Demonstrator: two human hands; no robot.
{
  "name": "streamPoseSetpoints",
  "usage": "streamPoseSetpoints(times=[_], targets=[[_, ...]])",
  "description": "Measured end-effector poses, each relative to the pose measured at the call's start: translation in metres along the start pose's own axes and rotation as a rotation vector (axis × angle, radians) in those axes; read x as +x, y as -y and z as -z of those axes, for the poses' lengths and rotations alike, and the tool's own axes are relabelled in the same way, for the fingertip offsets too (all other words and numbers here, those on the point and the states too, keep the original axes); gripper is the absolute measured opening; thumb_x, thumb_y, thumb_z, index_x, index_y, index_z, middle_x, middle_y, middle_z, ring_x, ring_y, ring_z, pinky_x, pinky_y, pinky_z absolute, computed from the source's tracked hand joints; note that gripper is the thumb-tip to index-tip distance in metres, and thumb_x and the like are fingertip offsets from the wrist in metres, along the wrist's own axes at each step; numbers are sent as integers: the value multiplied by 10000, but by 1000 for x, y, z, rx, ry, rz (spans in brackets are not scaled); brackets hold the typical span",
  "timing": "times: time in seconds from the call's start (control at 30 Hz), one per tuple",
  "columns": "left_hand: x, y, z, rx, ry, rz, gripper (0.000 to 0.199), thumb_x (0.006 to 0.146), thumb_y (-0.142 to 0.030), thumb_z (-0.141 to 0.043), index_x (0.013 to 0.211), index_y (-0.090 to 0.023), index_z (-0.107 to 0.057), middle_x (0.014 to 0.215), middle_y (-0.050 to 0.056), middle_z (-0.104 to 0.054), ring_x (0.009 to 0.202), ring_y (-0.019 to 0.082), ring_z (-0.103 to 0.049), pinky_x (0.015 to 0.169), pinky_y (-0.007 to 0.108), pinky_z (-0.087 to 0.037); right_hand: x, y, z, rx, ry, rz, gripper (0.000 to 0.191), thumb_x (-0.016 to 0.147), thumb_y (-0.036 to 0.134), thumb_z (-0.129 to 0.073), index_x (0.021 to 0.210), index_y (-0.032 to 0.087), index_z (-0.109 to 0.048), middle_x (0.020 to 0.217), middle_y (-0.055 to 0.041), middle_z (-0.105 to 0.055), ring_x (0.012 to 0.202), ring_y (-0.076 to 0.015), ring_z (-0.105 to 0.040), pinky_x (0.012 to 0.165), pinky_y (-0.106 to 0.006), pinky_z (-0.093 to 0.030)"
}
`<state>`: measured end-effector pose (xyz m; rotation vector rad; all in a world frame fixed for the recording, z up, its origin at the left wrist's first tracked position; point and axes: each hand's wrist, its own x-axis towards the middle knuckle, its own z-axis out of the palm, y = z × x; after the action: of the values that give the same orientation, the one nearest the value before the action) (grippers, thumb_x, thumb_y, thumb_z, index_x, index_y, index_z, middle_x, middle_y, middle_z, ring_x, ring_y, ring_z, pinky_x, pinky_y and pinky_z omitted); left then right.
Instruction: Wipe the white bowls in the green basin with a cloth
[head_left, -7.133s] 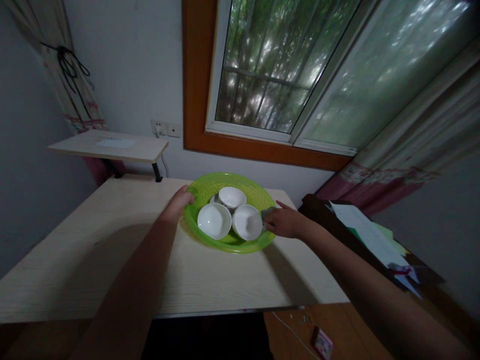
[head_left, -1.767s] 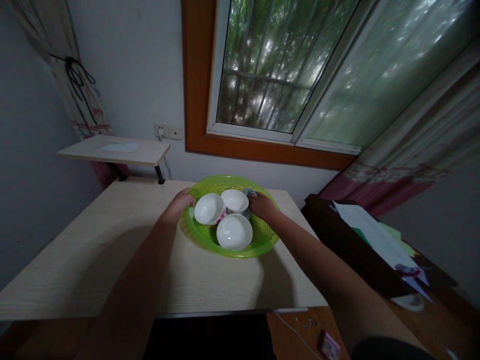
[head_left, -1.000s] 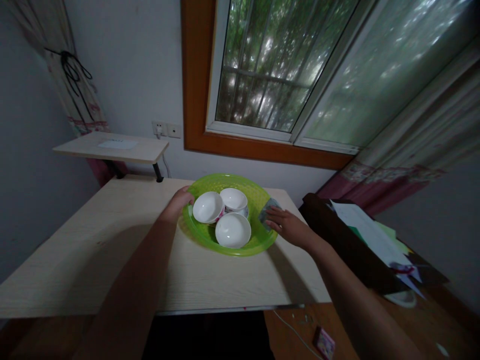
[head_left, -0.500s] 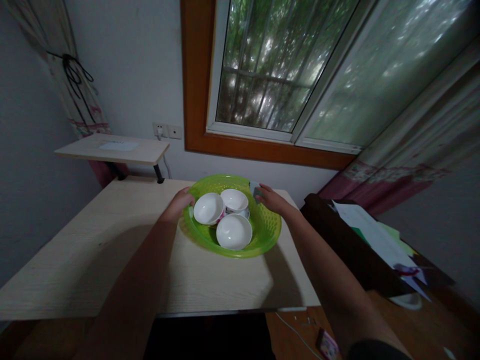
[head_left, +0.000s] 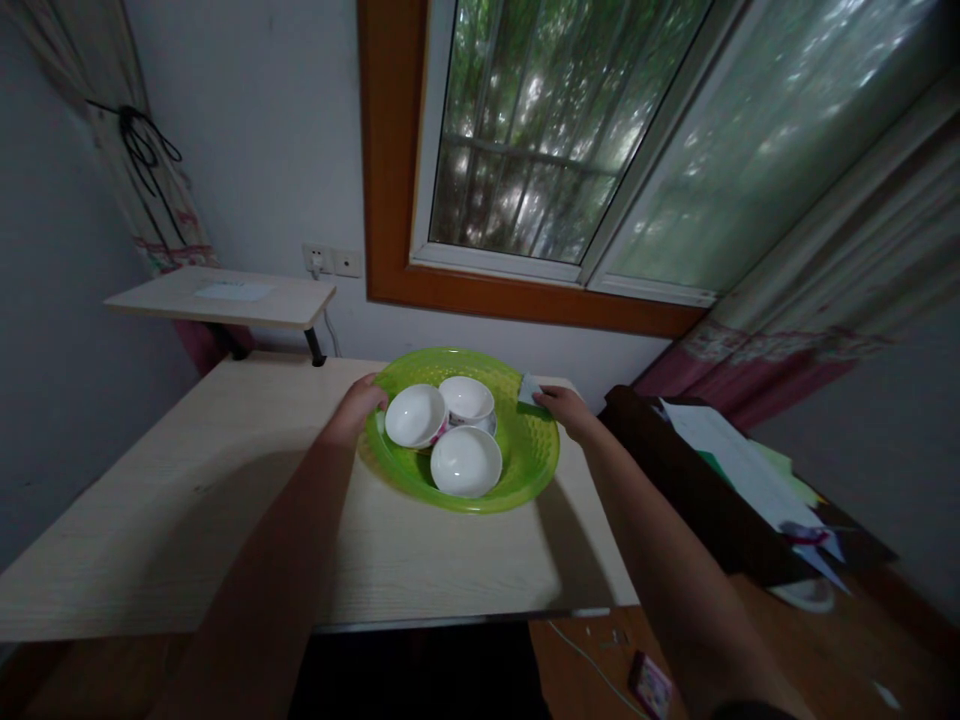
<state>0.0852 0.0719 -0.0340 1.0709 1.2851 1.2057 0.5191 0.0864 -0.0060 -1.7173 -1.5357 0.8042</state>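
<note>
A green plastic basket [head_left: 525, 470] with a perforated wall stands on the desk, holding three white bowls: the left bowl [head_left: 415, 415], the back bowl [head_left: 466, 399] and the front bowl [head_left: 466, 462]. Pink markings show on the left bowl's outside. My left hand [head_left: 361, 402] is closed around the basket's left rim. At the right rim, my right hand [head_left: 564, 406] pinches a small pale grey-blue cloth [head_left: 529, 389] that lies against the rim. Whether it is cloth or paper is hard to make out.
The pale wooden desk [head_left: 420, 575] reaches the wall below the window. On its back left stands a raised shelf [head_left: 285, 300] with a paper sheet [head_left: 234, 291]. To the right is a dark box [head_left: 660, 470] with papers. A cable [head_left: 592, 665] crosses the floor.
My right hand has moved a little to the right along the basket's rim with the cloth, which now shows more. The left hand, basket and bowls stay about where they were.
</note>
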Motion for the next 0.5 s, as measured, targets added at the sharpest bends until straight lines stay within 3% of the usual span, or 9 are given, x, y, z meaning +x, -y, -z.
streamPoseSetpoints(times=[0.1,0.3,0.5], targets=[[-4,-2,0,0,21,-26,393,496,-234,-638,881,-181,-698,697,4,-678,574,188,-586,508,268,-404,-26,-16,4,259,2,-90,180,932,267,-711,1030,182,-837,979,-86,-870,890,-254,-837,801,-321,-671],[-3,-4,-2,-20,10,9,471,488,-236,-646,951,-181,-712,711,4,-695,592,207,-614,512,276,-420,-69,-43,-1,468,-36,-130,328,909,357,-796,1203,213,-819,1106,-105,-869,925,-290,-839,786,-379,-708],[-1,-2,3,0,66,-11,477,492,-230,-622,958,-173,-709,703,4,-683,558,195,-598,496,258,-387,-65,-43,-4,451,4,-89,368,901,412,-773,1231,250,-793,1152,-108,-863,1050,-352,-835,937,-502,-713]])
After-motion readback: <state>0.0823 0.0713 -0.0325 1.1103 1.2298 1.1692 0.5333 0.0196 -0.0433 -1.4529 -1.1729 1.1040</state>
